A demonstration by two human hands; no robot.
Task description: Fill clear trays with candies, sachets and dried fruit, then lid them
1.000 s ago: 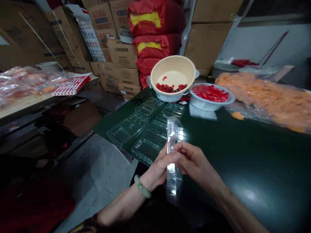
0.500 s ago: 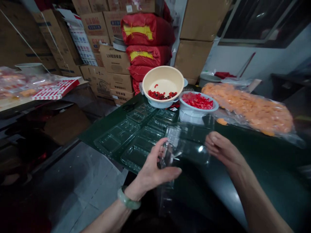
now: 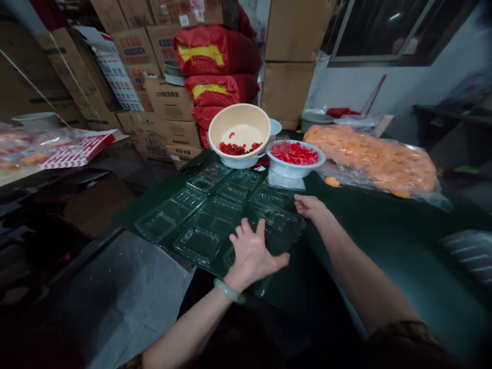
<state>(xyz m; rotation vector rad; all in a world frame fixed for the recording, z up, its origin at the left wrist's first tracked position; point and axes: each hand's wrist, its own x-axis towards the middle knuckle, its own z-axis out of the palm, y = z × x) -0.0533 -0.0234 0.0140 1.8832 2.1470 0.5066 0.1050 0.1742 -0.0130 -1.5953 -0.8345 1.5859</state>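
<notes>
1. Neither hand grips anything, all from the head view. The left hand (image 3: 253,251) lies open with its fingers spread, pressing flat on the clear plastic compartment trays (image 3: 200,241), and a pale green bangle (image 3: 228,291) circles its wrist. The right hand (image 3: 310,207) is open too, just at the trays' far right edge.
2. Those trays lie spread together on a dark green tabletop (image 3: 369,225), near its left edge.
3. Past them stand a cream basin (image 3: 238,120) holding red and dark pieces and a white bowl (image 3: 307,166) heaped with red pieces. Black-handled scissors (image 3: 191,170) lie by the basin.
4. To the right lies a clear bag of orange pieces (image 3: 369,159), with one loose orange piece (image 3: 332,181) beside it.
5. Red sacks (image 3: 217,46) and cardboard cartons (image 3: 169,100) are stacked behind the table.
</notes>
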